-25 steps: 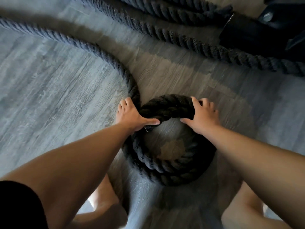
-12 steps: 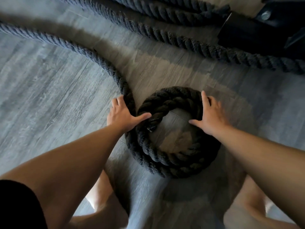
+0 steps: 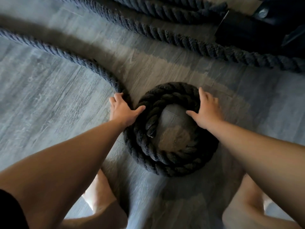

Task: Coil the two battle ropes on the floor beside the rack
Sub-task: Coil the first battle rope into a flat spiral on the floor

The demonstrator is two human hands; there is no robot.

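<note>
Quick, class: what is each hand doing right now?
Left hand: open, pressing the thick dark twisted rope into its coil.
Right hand: open, resting on the coil's far rim.

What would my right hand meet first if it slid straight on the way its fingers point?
Past the coil it rests on, only bare floor, then likely the second rope; height is unclear.

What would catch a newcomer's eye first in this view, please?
A thick dark rope coil sits mid-frame on the grey floor, left hand on its left side, right hand on its right rim. Its loose tail trails upper left; a second rope crosses the top.
</note>
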